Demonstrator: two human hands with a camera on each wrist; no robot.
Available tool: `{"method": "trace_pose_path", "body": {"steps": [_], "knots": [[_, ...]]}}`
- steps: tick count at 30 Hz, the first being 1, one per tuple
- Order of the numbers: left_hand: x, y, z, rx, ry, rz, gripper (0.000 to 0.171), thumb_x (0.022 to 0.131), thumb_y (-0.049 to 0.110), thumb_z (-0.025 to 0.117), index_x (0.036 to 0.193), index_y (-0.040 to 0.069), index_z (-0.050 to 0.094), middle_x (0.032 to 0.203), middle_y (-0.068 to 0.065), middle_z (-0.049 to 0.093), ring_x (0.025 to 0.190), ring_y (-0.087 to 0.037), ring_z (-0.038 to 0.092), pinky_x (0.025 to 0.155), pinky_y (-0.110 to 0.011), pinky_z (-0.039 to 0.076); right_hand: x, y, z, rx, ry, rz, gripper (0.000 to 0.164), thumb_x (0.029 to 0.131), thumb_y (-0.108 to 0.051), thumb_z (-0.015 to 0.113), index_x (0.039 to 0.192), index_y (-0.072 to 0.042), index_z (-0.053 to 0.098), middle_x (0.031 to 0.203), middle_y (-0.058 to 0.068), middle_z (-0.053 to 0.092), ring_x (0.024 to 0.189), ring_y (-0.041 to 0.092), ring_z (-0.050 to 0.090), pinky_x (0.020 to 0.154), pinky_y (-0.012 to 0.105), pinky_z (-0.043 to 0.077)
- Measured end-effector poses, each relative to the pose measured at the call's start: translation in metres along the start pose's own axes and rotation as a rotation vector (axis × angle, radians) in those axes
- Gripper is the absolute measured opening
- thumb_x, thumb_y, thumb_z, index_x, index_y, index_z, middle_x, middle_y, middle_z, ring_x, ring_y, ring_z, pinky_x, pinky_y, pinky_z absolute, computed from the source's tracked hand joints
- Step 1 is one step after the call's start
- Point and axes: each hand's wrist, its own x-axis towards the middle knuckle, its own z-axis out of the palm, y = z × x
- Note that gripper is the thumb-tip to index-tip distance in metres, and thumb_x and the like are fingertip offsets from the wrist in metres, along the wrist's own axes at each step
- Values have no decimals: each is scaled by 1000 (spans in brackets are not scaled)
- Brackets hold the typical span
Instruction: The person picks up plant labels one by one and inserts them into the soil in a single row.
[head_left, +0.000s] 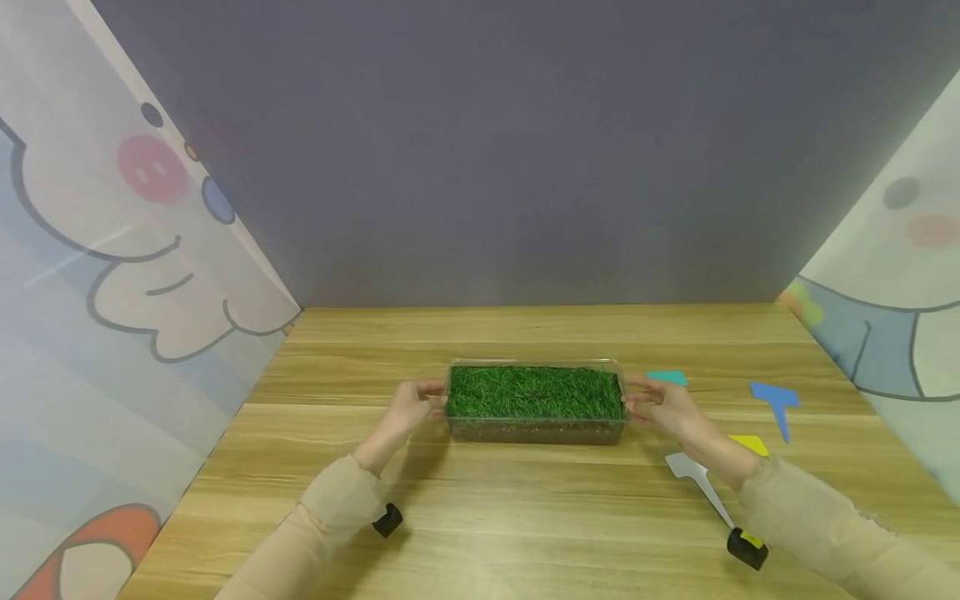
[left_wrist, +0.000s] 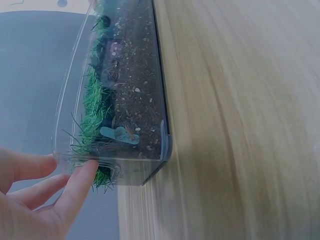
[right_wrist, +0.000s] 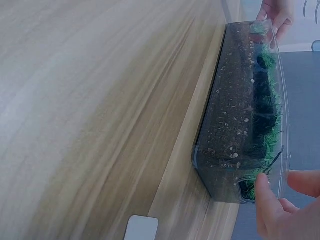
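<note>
At opposite ends, our left hand (head_left: 407, 408) and right hand (head_left: 672, 412), fingers straightish, touch a clear rectangular plastic grass box (head_left: 537, 432).

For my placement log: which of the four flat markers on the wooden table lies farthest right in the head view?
The blue flat T-shaped marker, fully visible; the teal marker, yellow marker and white marker all sit further left.

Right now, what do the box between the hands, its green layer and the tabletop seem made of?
Box: clear, glossy, probably plastic, since dark fill shows through it. Green layer: thin matte blades, grass-like; real or artificial, I can't tell. Tabletop: wood or wood-look laminate, judging by the brown grain and soft sheen.
</note>
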Motion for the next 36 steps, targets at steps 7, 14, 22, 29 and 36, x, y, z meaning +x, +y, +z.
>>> {"method": "trace_pose_path", "body": {"steps": [7,14,22,29,36], "knots": [[2,-2,-3,-39,-17,-14,35,80,-10,53,115,-13,51,105,-26,56,76,-23,59,78,-43,53,-2,-3,0,1,0,1,50,89,3,47,132,12,25,118,33,45,99,27,56,85,36,50],[1,-1,-4,-59,-21,-36,36,81,-9,53,116,-11,50,107,-26,55,78,-21,59,79,-41,53,1,-8,-7,25,-53,1,53,87,2,50,130,16,24,111,32,49,93,21,59,84,39,50],[-1,1,-2,-75,-16,-42,33,83,-8,52,116,-12,51,106,-26,55,77,-21,59,79,-43,52,8,-12,-27,3,-214,69,56,86,-1,52,131,15,22,118,36,44,97,34,57,86,48,48],[1,-2,-2,-84,-15,-31,34,82,-8,52,116,-12,51,105,-26,56,77,-23,59,78,-42,53,20,-17,-45,-212,-310,77,53,86,-11,55,129,13,33,106,25,58,94,35,58,82,46,50],[0,-3,-2,-82,-5,-37,33,82,-8,53,115,-12,51,104,-26,57,77,-23,59,77,-42,53,37,-15,-55,-323,-470,-10,52,83,-6,55,125,17,34,52,-2,35,45,9,23,45,22,28]]}}
